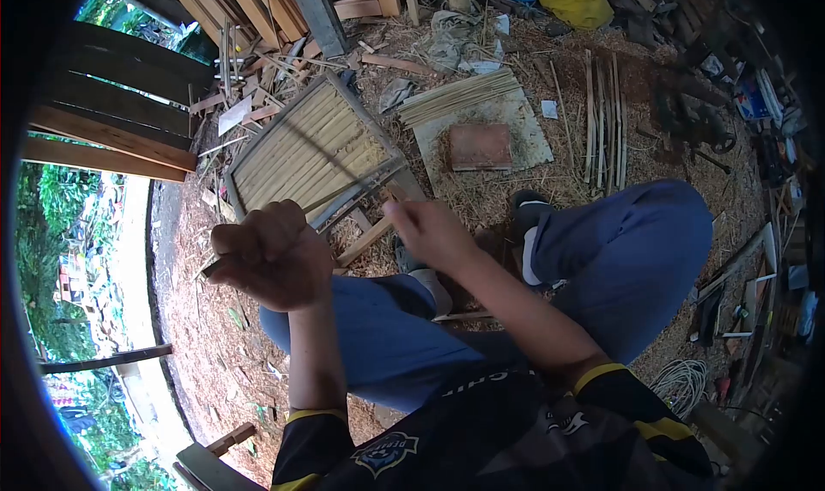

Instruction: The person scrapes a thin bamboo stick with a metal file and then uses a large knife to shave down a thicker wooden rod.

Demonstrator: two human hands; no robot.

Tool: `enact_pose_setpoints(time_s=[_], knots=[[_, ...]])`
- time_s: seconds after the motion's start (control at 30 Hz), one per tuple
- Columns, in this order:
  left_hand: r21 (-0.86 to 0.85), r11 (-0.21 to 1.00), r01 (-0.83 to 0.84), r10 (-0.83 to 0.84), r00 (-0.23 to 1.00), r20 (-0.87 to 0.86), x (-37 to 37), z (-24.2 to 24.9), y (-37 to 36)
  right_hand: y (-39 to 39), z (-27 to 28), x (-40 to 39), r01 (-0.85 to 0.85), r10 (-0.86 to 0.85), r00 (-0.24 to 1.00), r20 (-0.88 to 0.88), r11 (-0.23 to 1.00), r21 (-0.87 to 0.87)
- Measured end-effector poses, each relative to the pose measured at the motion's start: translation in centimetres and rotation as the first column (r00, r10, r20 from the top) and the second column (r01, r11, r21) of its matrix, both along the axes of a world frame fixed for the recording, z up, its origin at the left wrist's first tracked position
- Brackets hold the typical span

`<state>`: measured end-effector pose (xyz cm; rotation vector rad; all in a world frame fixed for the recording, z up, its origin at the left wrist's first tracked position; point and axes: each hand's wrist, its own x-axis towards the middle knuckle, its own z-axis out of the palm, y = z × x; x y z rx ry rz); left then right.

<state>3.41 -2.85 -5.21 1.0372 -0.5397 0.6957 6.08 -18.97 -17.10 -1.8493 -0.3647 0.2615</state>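
My left hand [273,255] is raised at the left of the view, its fingers curled round a thin strip whose end pokes out below the thumb. The strip [331,201] runs up and right toward my right hand [430,233], whose fingers are pinched together near its other part; the exact contact is too small to make out. Behind the hands a wooden frame [296,104] filled with pale strips leans at a slant. A bundle of thin sticks [460,97] and a reddish block [479,146] lie on a pale board [534,139] beyond my right hand.
Long sticks [601,117] lie at the right of the board. Planks [249,10] stand at the upper left, near a yellow cloth [576,3] farther right. Coiled cable [683,384] is at the lower right. Shavings cover the ground [223,345] around my bent legs.
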Motion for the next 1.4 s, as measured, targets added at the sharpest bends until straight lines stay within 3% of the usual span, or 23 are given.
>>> enact_pose_setpoints(time_s=[0.03, 0.13, 0.23, 0.33, 0.43, 0.53, 0.63, 0.73, 0.83, 0.93, 1.03, 1.13, 1.23, 1.33, 1.4], knots=[[-0.011, 1.0, 0.017, -0.017, 1.0, 0.0, -0.1, 0.0, 0.1, 0.1, 1.3, -0.4, -0.054, 0.049, 0.997, 0.064, 0.996, 0.076], [-0.013, 0.999, 0.038, -0.038, 0.999, -0.002, -0.3, 0.0, 0.6, 0.0, -0.5, -0.2, -0.031, 0.026, 0.995, 0.098, 0.998, 0.048], [-0.015, 1.0, 0.02, -0.02, 1.0, 0.017, -0.4, -0.4, 0.6, -0.8, -6.0, 1.8, 0.121, -0.143, 0.977, -0.158, 0.983, -0.139], [-0.036, 0.999, 0.038, -0.036, 0.998, 0.042, 0.1, -0.2, 0.4, -0.8, -5.0, 1.6, 0.096, -0.117, 0.987, -0.114, 0.981, -0.171], [-0.063, 0.998, -0.006, 0.008, 1.0, 0.026, 0.1, -0.3, 0.2, 0.3, -0.4, -0.2, -0.045, 0.044, 0.998, -0.045, 0.999, -0.026], [-0.102, 0.995, -0.007, 0.007, 1.0, 0.006, 0.0, -0.2, 0.8, 0.6, -1.3, -0.6, -0.08, 0.085, 0.994, 0.065, 0.994, -0.076], [-0.111, 0.993, -0.049, 0.05, 0.999, 0.003, -0.2, -0.3, 1.0, 0.2, -6.6, 1.4, 0.125, -0.151, 0.975, -0.162, 0.979, -0.159], [-0.088, 0.995, -0.047, 0.048, 0.999, 0.011, 0.3, 0.0, 0.8, -1.0, -5.9, 2.2, 0.053, -0.119, 0.969, -0.217, 0.956, -0.288], [-0.067, 0.994, -0.085, 0.084, 0.996, -0.008, 0.4, 0.2, 0.1, 0.5, -2.0, 0.1, 0.032, -0.036, 0.996, -0.085, 0.998, -0.047], [-0.075, 0.99, -0.118, 0.116, 0.993, -0.027, 0.3, 0.3, 0.3, 0.4, 0.4, -0.4, -0.057, 0.058, 0.998, 0.022, 0.997, -0.054], [-0.042, 0.997, -0.062, 0.062, 0.998, -0.008, -0.1, 0.1, 0.6, -0.3, -3.9, 0.8, 0.071, -0.082, 0.987, -0.141, 0.994, -0.081], [-0.007, 1.0, 0.026, -0.026, 1.0, 0.012, -0.1, 0.3, 0.8, -1.8, -5.0, 2.0, 0.06, -0.114, 0.976, -0.184, 0.959, -0.276], [0.042, 0.998, 0.051, -0.051, 0.999, -0.001, -0.4, 0.2, 0.5, -0.4, -1.2, 0.3, 0.022, -0.027, 0.997, -0.075, 0.998, -0.064], [0.045, 0.997, 0.066, -0.066, 0.998, -0.008, -0.4, 0.3, 1.1, 0.1, 1.2, -0.7, -0.112, 0.111, 0.991, 0.07, 0.994, 0.011], [0.057, 0.995, 0.081, -0.081, 0.997, -0.001, -0.4, 0.0, 1.4, -0.1, -0.7, -0.6, -0.033, 0.033, 0.998, 0.044, 0.999, -0.014]])
